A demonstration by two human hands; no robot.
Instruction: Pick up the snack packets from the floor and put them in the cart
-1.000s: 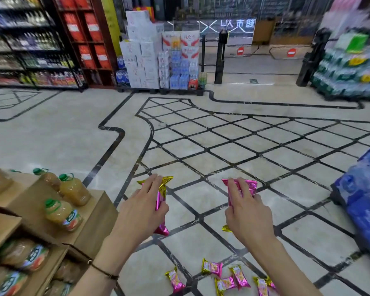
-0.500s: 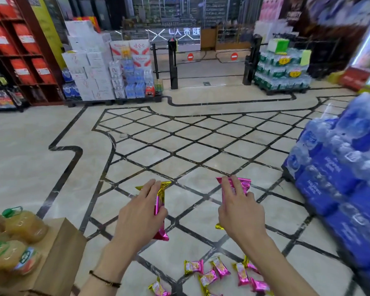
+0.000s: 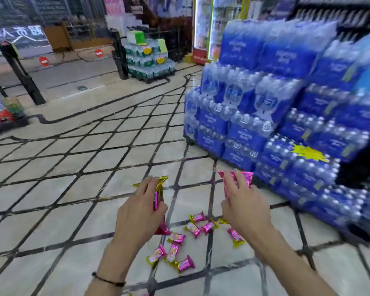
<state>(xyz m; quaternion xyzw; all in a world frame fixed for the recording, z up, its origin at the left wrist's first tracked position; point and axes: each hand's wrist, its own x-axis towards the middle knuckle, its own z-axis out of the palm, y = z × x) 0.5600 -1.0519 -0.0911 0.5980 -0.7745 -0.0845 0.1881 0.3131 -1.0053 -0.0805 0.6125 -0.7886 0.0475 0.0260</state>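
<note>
The left hand (image 3: 137, 212) grips a pink-and-gold snack packet (image 3: 158, 194) upright, fingers curled round it. The right hand (image 3: 244, 207) grips another pink packet (image 3: 241, 180) the same way. Below and between both hands, on the tiled floor (image 3: 73, 210), lie more loose packets (image 3: 186, 264). Blue water-bottle packs (image 3: 265, 103) stand just beyond the right hand.

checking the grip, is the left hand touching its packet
Touching. The head view shows the left hand with its fingers and thumb curled round the packet, no gap between them.
</note>
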